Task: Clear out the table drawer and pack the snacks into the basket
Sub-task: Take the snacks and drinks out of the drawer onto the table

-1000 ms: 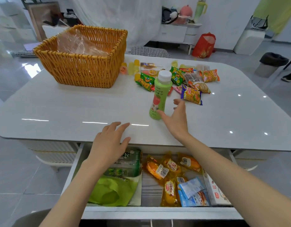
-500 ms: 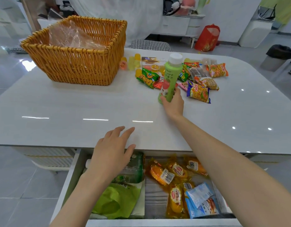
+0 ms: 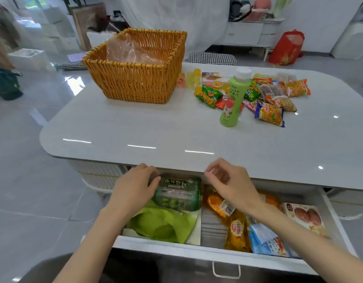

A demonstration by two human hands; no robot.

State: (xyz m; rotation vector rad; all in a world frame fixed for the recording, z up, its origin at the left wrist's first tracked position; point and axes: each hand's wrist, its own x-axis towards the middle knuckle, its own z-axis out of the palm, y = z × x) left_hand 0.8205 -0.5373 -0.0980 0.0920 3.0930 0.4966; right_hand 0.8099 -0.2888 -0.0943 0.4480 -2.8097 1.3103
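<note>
Drawer (image 3: 217, 253) is sitting pulled open under the table edge and still pretty full. The right hand (image 3: 231, 183) was on the green juice bottle (image 3: 234, 99) half a second ago; now that bottle is standing alone on the table (image 3: 135, 127) beside the snack pile (image 3: 272, 99), and the hand is hanging over the orange packets (image 3: 219, 203), fingers loosely curled, holding nothing. The left hand (image 3: 135, 187) is wrapping around the end of the green tea bottle (image 3: 177, 194), so I'm guessing that's coming out next. The wicker basket (image 3: 135, 78) is sitting well apart at the far left with only clear plastic showing inside, so packing isn't looking started. The tabletop is glossy pale stone, throwing light streaks; shiny grey floor tiles, a white cabinet and a red bag (image 3: 285, 48) are showing behind.
</note>
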